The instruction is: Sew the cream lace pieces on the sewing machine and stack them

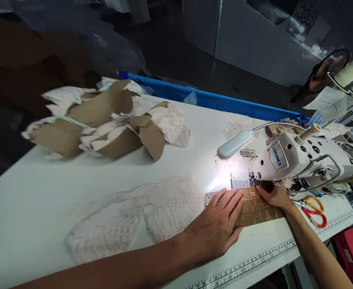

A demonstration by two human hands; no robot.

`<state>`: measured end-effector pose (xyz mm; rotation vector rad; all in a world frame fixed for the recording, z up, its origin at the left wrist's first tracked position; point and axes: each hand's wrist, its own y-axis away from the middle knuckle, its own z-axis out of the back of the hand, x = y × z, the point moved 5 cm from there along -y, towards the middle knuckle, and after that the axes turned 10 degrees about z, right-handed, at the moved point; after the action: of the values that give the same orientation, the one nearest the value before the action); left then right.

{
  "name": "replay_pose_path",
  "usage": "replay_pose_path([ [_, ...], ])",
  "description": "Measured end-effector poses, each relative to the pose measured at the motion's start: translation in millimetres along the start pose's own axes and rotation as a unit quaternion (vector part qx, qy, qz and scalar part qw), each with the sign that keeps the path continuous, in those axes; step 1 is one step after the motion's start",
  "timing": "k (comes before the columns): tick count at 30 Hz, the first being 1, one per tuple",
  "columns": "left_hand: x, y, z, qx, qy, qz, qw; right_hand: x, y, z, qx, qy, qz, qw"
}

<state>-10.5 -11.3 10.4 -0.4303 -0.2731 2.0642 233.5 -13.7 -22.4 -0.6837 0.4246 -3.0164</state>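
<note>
My left hand lies flat, fingers stretched out, on the left part of a brown, tape-covered panel on the sewing table. At the panel's right side is my right hand, its thumb stretched along the top edge and apart from the fingers, which are partly hidden beneath the machine head. Just beyond the hands, the white sewing machine has its needle area over a metal plate. White lace fabric spreads out left of my left hand.
Bundles of brown pieces and white lace lie at the back left. A lamp hangs low by the machine head. Red-handled scissors rest right of my right hand. A ruler strip runs along the front edge.
</note>
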Motion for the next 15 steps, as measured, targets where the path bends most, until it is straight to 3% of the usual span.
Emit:
replay_pose_path([
  [7, -0.3, -0.2, -2.4, -0.003, -0.001, -0.011, 1.000, -0.1, -1.9, -2.9, 0.023, 0.006, -0.008, 1.000],
  [15, -0.1, -0.4, -4.3, 0.008, -0.004, -0.007, 1.000, 6.8, -6.0, 1.0, 0.006, 0.010, 0.029, 1.000],
])
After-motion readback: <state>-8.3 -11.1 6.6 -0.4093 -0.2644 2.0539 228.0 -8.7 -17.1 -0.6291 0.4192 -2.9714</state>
